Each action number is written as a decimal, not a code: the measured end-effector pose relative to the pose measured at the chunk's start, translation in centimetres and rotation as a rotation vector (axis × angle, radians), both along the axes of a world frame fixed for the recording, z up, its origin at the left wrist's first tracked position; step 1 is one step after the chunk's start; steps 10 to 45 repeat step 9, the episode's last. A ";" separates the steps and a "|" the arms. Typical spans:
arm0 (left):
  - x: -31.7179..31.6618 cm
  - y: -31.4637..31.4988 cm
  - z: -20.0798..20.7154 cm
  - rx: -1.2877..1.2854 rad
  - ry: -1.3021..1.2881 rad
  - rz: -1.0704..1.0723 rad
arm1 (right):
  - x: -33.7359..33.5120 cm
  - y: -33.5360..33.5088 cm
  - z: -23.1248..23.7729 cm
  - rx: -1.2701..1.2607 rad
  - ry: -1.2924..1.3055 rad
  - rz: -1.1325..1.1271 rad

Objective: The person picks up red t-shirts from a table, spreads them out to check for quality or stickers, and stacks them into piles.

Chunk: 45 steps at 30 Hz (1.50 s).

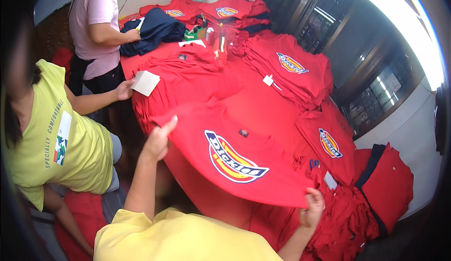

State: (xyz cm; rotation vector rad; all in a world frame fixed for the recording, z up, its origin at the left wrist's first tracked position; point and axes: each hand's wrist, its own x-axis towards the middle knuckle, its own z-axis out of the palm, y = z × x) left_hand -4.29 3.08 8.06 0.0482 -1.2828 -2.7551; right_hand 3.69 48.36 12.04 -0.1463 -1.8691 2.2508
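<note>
A red T-shirt (282,162) with a printed logo patch across its chest is stretched in front of me, its near edge lifted and sagging between my hands. My left hand (157,142) is closed on the edge at the left, thumb pointing up. At the right corner, the fingers of my right hand (312,210) pinch the cloth. A small dark neck label (243,133) shows above the print. Beneath and beyond the shirt lies the red-covered table (263,103). A heap of crumpled red garments (336,228) lies beside my right hand.
Stacked red shirts (312,73) line the far right side. Blue-handled scissors (314,164) and a white card (330,180) lie near my right. Bottles (221,40) stand farther back. At left, a person in yellow (70,153) holds white paper (146,83); another in pink (96,21) handles dark cloth (157,30).
</note>
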 end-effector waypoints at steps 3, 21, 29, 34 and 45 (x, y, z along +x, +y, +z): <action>1.2 -1.5 4.3 -0.093 0.068 0.216 | -0.7 2.1 5.4 -0.112 0.467 0.176; -3.7 -2.8 6.3 -0.228 0.375 0.189 | -7.1 1.9 9.7 -0.212 0.500 0.270; -3.7 -2.8 6.3 -0.228 0.375 0.189 | -7.1 1.9 9.7 -0.212 0.500 0.270; -3.7 -2.8 6.3 -0.228 0.375 0.189 | -7.1 1.9 9.7 -0.212 0.500 0.270; -3.7 -2.8 6.3 -0.228 0.375 0.189 | -7.1 1.9 9.7 -0.212 0.500 0.270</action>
